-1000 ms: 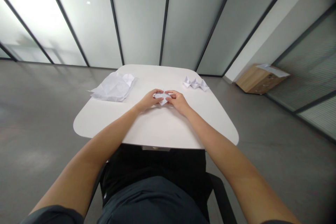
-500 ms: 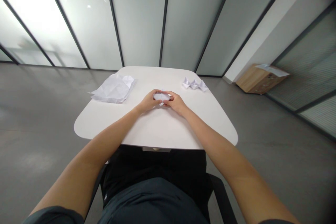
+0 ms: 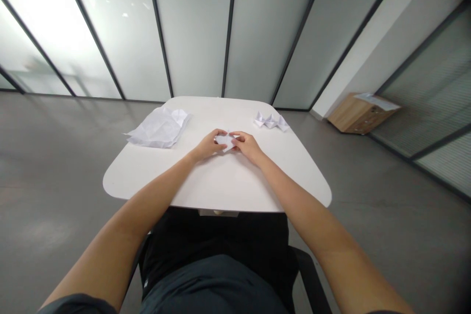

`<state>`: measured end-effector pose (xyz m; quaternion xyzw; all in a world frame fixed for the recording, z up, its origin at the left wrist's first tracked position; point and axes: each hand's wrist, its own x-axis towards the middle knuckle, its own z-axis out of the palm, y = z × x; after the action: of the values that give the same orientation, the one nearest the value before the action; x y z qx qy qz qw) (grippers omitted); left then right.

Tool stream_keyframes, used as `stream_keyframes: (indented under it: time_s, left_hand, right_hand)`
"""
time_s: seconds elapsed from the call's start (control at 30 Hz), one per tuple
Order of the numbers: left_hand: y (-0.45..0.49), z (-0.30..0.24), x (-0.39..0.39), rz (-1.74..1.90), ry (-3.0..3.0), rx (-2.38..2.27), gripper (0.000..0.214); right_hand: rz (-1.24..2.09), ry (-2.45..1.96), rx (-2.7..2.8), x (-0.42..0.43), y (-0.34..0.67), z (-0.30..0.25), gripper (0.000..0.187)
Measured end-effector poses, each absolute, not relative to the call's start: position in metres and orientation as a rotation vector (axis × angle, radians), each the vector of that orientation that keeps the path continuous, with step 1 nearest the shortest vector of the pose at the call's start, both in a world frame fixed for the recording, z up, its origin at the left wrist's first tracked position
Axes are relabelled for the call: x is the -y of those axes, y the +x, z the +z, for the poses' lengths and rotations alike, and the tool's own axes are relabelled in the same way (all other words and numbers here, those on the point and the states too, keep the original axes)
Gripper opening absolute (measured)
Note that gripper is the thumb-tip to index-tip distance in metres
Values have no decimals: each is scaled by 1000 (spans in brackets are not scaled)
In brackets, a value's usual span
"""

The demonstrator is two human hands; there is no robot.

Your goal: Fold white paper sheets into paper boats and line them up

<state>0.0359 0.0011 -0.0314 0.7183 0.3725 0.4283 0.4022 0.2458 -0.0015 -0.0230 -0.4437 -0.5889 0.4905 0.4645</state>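
A small piece of folded white paper (image 3: 225, 141) is held between my two hands over the middle of the table. My left hand (image 3: 210, 144) is closed on its left side, thumb at the near edge and fingers at the far edge. On the other side my right hand (image 3: 246, 144) pinches the paper the same way. Parts of the folds are hidden behind my fingers. Beyond my right hand stand three folded paper shapes (image 3: 271, 121) in a row, with pointed tips.
Crumpled, creased white sheets (image 3: 160, 127) lie at the table's left side, slightly past its edge. The white table (image 3: 228, 191) has rounded corners. A wooden cabinet (image 3: 358, 114) with papers on top stands on the floor at right. Frosted glass panels (image 3: 195, 29) rise behind.
The paper in my hands has changed shape: the wide open oval between my fingers is now narrower, with a pointed corner toward me. The hands stay almost in place.
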Motion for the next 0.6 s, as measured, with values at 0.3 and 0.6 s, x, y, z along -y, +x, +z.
stream_keyframes:
  time_s: [0.3,0.6]
  left_hand:
    - [21,-19,-5,973,2029,-1218,28]
    - [16,-28,-16,808,2358,-1348,28]
  right_hand:
    - [711,-1330,1814,-6,256,-29,29]
    - [183,-1317,2283,-2,254,-26,26]
